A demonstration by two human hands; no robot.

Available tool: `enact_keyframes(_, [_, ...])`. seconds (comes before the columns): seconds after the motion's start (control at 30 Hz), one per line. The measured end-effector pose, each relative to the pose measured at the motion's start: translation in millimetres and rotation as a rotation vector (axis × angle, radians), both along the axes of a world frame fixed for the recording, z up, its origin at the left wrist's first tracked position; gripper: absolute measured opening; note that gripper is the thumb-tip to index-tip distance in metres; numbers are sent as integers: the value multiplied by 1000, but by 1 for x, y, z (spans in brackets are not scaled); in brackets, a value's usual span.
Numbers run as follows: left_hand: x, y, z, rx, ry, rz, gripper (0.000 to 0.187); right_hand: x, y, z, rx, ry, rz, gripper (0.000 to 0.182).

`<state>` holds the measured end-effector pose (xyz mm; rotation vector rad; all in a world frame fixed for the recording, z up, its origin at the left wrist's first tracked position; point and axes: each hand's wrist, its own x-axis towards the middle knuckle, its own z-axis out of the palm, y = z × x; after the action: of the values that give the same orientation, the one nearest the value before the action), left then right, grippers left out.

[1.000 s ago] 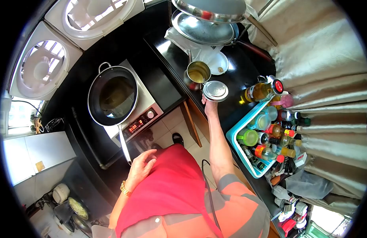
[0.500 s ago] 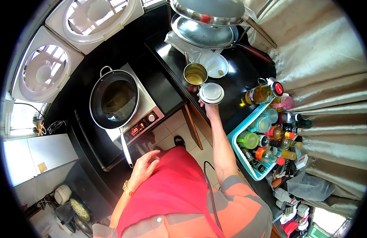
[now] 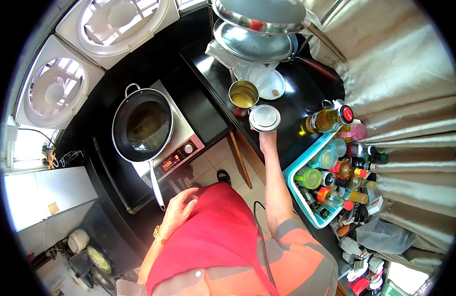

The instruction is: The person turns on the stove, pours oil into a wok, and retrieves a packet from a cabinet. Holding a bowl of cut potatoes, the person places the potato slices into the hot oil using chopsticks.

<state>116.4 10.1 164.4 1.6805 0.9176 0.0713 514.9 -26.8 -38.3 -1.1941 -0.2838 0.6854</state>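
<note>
Your right hand [image 3: 268, 142] has hold of a round metal lid [image 3: 265, 117], gripping it by the edge nearest you; most of your fingers are hidden underneath, so how far they wrap around it cannot be told. The lid is above the dark counter [image 3: 292, 106], just beside a metal cup [image 3: 243, 85] with yellowish liquid in it, and you cannot tell from here whether the two touch. Your left hand [image 3: 181, 208] hangs in front of your red apron [image 3: 208, 232], fingers loosely curled, with nothing visible in its grasp. It is near the end of the handle of a dark pan [image 3: 120, 121], which sits on a cooker [image 3: 182, 126] with a lit red display and holds a pool of shiny liquid. Beyond the cup, a white bowl [image 3: 279, 81] sits next to some clear plastic. To the right of your right forearm, a light-blue basket [image 3: 300, 197] is packed with bottles and jars, and a tilted bottle of amber liquid [image 3: 320, 120] is at its far end.
</note>
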Motion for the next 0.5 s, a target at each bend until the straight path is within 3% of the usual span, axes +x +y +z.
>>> enact_keyframes(0.07, [1,1,1,13,7,-6,38,13,0,-17,-36,-90,14,37])
enact_keyframes(0.2, [4,1,5,39,29,-26,38,15,2,29,0,-8,42,28])
enact_keyframes(0.5, [7,1,1,21,32,-29,39,30,4,8,40,-144,71,32])
